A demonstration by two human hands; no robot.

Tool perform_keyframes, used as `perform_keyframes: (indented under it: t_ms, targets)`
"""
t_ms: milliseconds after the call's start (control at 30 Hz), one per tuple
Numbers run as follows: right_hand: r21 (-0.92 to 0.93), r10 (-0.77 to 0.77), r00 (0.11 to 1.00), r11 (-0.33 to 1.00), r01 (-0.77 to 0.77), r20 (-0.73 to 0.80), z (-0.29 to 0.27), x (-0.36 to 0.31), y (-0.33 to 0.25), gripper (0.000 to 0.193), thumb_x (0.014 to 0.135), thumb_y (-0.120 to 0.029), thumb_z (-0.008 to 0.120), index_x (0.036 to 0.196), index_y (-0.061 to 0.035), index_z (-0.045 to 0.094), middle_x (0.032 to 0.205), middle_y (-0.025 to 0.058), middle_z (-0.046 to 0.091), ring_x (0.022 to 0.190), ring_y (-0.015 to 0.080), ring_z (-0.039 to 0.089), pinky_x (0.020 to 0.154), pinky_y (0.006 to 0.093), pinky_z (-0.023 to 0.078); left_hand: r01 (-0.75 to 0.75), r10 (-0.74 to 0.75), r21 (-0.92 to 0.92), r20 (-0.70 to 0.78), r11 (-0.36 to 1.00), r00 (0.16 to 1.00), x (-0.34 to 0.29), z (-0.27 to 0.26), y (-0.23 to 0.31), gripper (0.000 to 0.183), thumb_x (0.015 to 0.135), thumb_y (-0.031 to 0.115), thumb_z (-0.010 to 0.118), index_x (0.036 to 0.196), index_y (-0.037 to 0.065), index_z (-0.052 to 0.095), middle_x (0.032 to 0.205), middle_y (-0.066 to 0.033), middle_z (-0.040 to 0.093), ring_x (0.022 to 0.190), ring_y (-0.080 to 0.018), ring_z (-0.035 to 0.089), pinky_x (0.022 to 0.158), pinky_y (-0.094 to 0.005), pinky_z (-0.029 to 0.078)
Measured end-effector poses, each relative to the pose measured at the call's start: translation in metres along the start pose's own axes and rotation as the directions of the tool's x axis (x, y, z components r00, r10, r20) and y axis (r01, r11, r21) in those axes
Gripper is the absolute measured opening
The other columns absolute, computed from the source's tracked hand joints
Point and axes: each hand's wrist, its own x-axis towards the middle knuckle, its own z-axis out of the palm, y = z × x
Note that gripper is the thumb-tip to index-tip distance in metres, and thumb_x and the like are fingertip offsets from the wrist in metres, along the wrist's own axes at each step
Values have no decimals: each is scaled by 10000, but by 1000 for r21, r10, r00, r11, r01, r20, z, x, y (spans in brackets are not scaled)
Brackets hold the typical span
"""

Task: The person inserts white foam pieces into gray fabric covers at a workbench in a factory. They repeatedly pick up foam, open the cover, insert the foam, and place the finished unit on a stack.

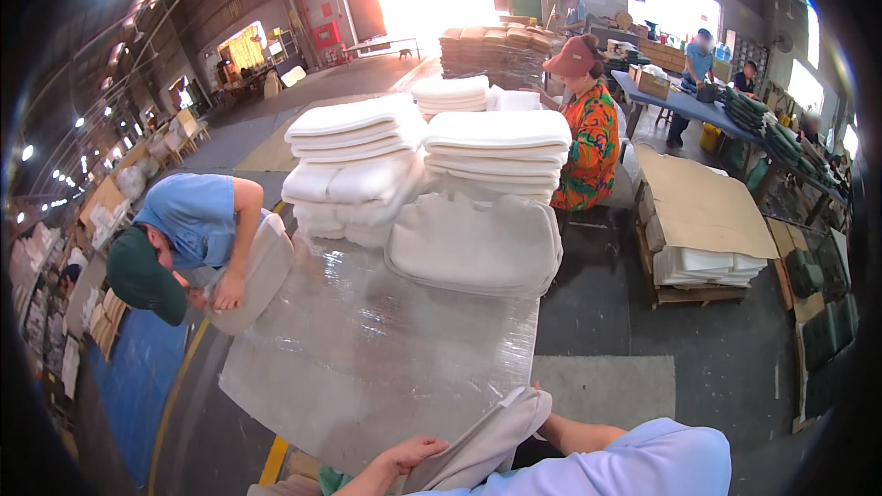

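At the near edge of the table, a beige fabric cover (487, 434) hangs between my hands, close to my body. My left hand (415, 453) pinches its left edge, fingers closed on the cloth. On the other side my right hand (549, 409) grips the upper right corner; the cover hides part of that hand. A small white strip shows along the cover's top edge. Beyond my hands lies the plastic-wrapped tabletop (367, 349). A stack of grey-beige covered cushions (473, 248) sits farther back on it.
White foam pads are piled in a left stack (354, 161) and a right stack (496, 152). One co-worker (188, 230) bends over a beige cushion at the left; another (588, 142) in an orange patterned top is behind the stacks. A loaded pallet (703, 220) stands right.
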Motion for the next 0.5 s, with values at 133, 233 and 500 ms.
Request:
perform_keyframes:
  t_ms: [133, 233, 500]
  targets:
    - [-279, -203, 961, 949, 146, -189, -2, 7, -1, 520, 1086, -472, 560, 1165, 19, 712, 1091, 196, 759, 954, 388, 733, 901, 513, 585, -162, 485, 562, -493, 811, 722, 1, 8, -7, 370, 1044, 477, 651, 1039, 122, 754, 1051, -2, 776, 939, -190, 713, 756, -408, 543]
    - [-397, -90, 995, 915, 66, -43, -13, 5, -21, 712, 1045, -682, 427, 1410, -89, 578, 1379, 169, 633, 1232, 388, 610, 1104, 535, 460, -158, 451, 504, -535, 849, 715, 9, 26, -3, 358, 1056, 444, 638, 1043, 103, 748, 1088, -31, 778, 951, -198, 714, 765, -420, 545]
    - [-119, 190, 961, 978, -168, 203, 18, -25, 12, 836, 1025, -778, 363, 1536, -132, 504, 1536, 157, 550, 1393, 401, 524, 1216, 560, 376, -97, 65, -146, -207, 985, 976, 25, 7, -3, 360, 1043, 406, 674, 1093, 57, 744, 1061, -39, 746, 934, -121, 662, 788, -313, 523]
